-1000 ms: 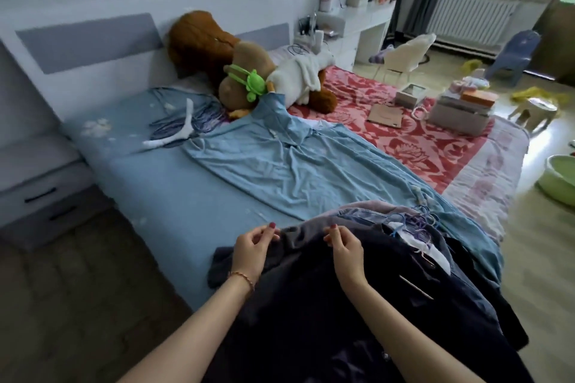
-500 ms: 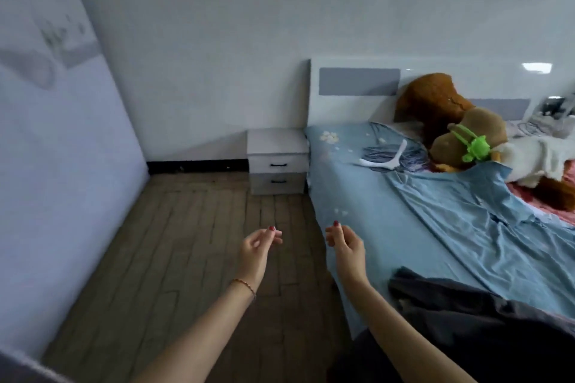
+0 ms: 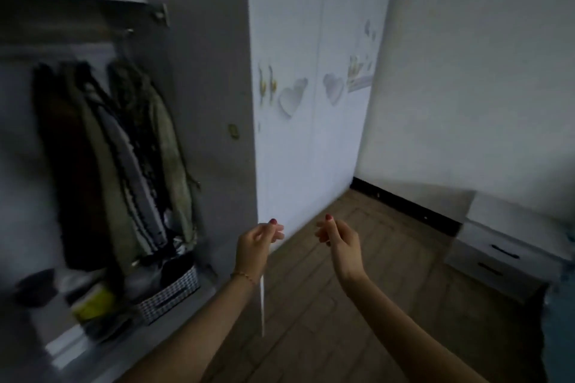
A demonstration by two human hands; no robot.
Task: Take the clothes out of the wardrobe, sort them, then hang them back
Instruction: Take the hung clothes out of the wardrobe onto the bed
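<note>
The wardrobe (image 3: 205, 78) stands open at the left. Several dark, olive and striped clothes (image 3: 124, 165) hang close together from its rail (image 3: 62, 33). My left hand (image 3: 258, 242) and my right hand (image 3: 337, 241) are held out side by side at mid-height in front of the wardrobe's right side panel, well clear of the clothes. Both hands hold nothing, with the fingers loosely curled. The view is blurred by motion.
A checked basket (image 3: 169, 292) and loose dark and yellow items sit on the wardrobe floor. Closed white doors with heart prints (image 3: 311, 102) are to the right. A white nightstand (image 3: 504, 246) and the blue bed's edge (image 3: 560, 336) are at the far right, across the wooden floor (image 3: 342, 336).
My view has swung left from the bed with its pile of clothes to the open wardrobe. Both hands let go of the dark garment and stay raised, holding nothing.
</note>
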